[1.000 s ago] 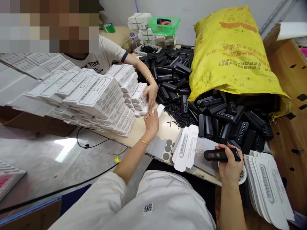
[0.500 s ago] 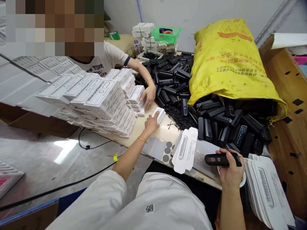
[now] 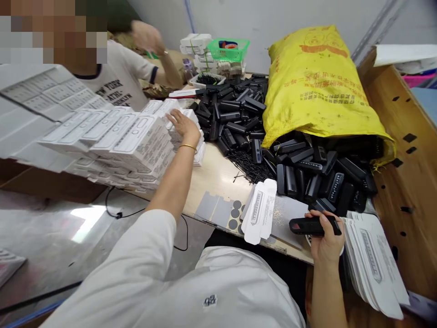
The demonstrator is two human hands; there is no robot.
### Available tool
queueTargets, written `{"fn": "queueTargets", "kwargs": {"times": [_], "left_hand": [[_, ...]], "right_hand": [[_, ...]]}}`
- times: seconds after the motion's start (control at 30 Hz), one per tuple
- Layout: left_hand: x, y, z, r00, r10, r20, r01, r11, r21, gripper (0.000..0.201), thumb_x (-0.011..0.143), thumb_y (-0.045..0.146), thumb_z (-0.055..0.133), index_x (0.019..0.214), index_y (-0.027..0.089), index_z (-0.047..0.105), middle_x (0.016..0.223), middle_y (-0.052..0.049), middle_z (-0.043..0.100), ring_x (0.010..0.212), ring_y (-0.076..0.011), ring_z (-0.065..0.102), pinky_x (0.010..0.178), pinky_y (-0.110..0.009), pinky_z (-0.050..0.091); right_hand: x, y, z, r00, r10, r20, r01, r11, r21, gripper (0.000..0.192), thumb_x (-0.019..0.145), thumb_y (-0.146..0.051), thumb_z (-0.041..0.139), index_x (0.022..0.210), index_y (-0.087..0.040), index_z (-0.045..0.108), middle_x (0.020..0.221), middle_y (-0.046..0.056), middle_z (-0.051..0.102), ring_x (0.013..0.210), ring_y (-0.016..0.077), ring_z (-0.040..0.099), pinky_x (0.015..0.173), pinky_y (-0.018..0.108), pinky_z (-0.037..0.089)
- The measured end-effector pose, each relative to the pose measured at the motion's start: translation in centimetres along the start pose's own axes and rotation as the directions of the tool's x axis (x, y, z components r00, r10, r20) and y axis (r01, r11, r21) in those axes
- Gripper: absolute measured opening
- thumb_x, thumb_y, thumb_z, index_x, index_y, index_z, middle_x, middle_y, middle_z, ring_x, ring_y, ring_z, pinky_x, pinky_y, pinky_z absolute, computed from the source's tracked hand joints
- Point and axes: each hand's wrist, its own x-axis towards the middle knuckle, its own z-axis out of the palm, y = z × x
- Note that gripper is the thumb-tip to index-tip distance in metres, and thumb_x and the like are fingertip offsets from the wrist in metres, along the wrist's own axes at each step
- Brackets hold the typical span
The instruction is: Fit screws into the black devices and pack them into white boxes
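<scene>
Matt black (seemingly plastic) device (image 3: 312,225); cardboard boxes (image 3: 136,139).

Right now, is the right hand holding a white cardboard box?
No, the right hand grips a long black plastic device over the table edge.

1. One black bar (image 3: 314,225) is sitting in the right hand (image 3: 327,243).
2. One yellow sack (image 3: 317,82) is lying far above that hand.
3. One green basket (image 3: 228,48) is standing beyond the left hand (image 3: 182,125).
4. Seven round grey stickers (image 3: 235,217) are showing between the hands.
</scene>
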Motion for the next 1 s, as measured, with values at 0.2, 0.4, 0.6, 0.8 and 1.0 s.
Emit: {"fn": "queueTargets", "kwargs": {"times": [0.2, 0.4, 0.6, 0.8, 1.0], "left_hand": [[-5.1, 0.2, 0.1, 0.905, 0.413, -0.103, -0.417, 0.909, -0.019, 0.058, 0.096, 0.023, 0.048, 0.147, 0.01, 0.024, 0.161, -0.017, 0.005, 0.148, -0.0357, -0.005, 0.109, -0.074, -0.008], [-15.4, -0.1, 3.5, 0.671, 0.702, 0.237, -0.671, 0.712, -0.209, 0.052, 0.084, 0.023, 0.066, 0.132, 0.015, 0.05, 0.146, -0.022, 0.035, 0.138, -0.038, 0.034, 0.112, -0.058, 0.029], [-23.6, -3.1, 5.0, 0.437, 0.802, 0.407, -0.649, 0.595, -0.474, 0.031, 0.086, 0.027, 0.061, 0.115, 0.018, 0.057, 0.104, -0.009, 0.052, 0.096, -0.0251, 0.057, 0.086, -0.044, 0.051], [-28.3, -5.0, 5.7, 0.389, 0.775, 0.498, -0.602, 0.623, -0.5, 0.054, 0.08, 0.024, 0.068, 0.129, 0.024, 0.045, 0.107, -0.007, 0.047, 0.1, -0.0238, 0.055, 0.087, -0.043, 0.05], [-29.0, -5.2, 6.4, 0.457, 0.736, 0.5, -0.56, 0.674, -0.481, 0.061, 0.079, 0.026, 0.071, 0.133, 0.025, 0.043, 0.116, -0.009, 0.045, 0.108, -0.0265, 0.053, 0.09, -0.045, 0.048]], "right_hand": [[0.6, -0.6, -1.0, 0.999, 0.004, -0.048, -0.003, 1.0, 0.018, 0.041, 0.059, -0.034, 0.083, 0.086, -0.02, 0.056, 0.068, -0.002, 0.073, 0.059, 0.0146, 0.068, 0.064, 0.034, 0.059], [2.2, -1.3, 0.0, 1.0, 0.0, -0.015, -0.001, 0.998, -0.067, 0.047, 0.062, -0.044, 0.081, 0.092, -0.022, 0.052, 0.074, -0.001, 0.073, 0.062, 0.0165, 0.069, 0.064, 0.036, 0.059], [3.2, 0.7, 1.2, 0.976, 0.165, 0.145, -0.082, 0.884, -0.459, 0.043, 0.064, -0.053, 0.075, 0.085, -0.021, 0.055, 0.074, 0.001, 0.067, 0.071, 0.0216, 0.066, 0.072, 0.045, 0.056], [2.8, 3.0, 4.0, 0.842, -0.256, 0.475, 0.534, 0.264, -0.803, 0.031, 0.084, -0.035, 0.057, 0.108, -0.016, 0.057, 0.113, 0.018, 0.059, 0.11, 0.0322, 0.051, 0.095, 0.052, 0.041], [3.8, 4.6, 8.3, 0.69, 0.137, 0.711, 0.713, 0.04, -0.7, 0.021, 0.08, -0.019, 0.059, 0.101, -0.018, 0.06, 0.103, 0.012, 0.062, 0.099, 0.0285, 0.054, 0.084, 0.041, 0.04]]}}
